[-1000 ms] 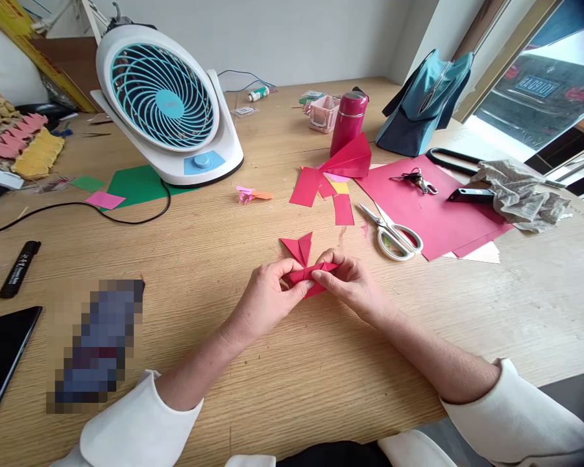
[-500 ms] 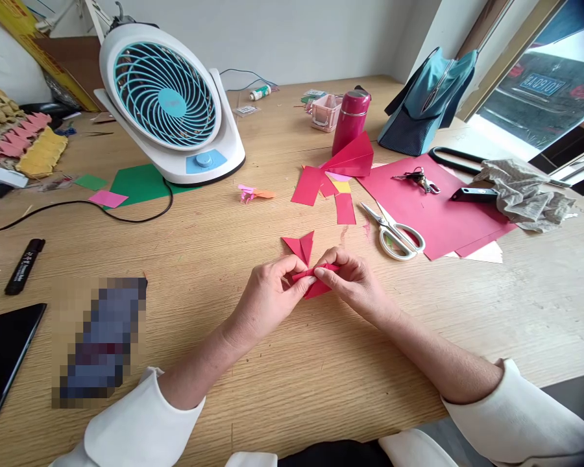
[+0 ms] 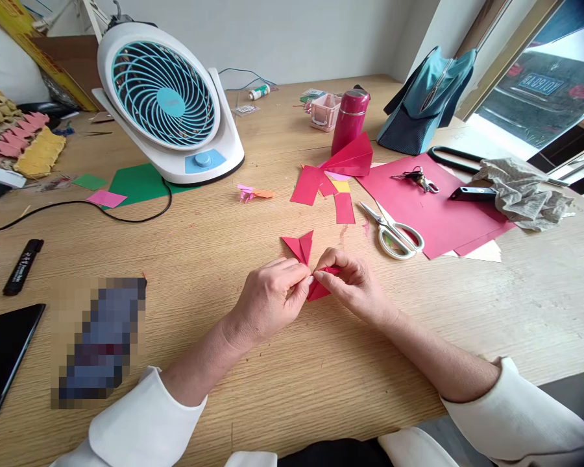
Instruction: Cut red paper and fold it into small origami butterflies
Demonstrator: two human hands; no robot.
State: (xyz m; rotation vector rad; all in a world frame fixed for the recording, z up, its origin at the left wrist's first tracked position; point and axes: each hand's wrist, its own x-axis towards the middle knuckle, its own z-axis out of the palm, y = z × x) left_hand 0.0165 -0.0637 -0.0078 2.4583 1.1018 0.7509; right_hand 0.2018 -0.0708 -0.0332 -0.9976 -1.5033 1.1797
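Both hands pinch one small piece of folded red paper just over the wooden table, fingertips meeting at its fold. My left hand has its thumb and fingers pressed together on the left end and covers most of that side. My right hand grips the right end between thumb and forefinger. Beyond the fingers lies a second folded red piece with pointed tips, close to my left fingertips. White-handled scissors rest to the right of my right hand.
Red paper scraps and large red sheets lie further back, with keys on top. A pink flask, a fan and a teal bag stand behind. A marker and a black phone lie left.
My left fingers have closed further over the paper's left end, so less of it shows. My right hand stays nearly in place, still pinching the other end.
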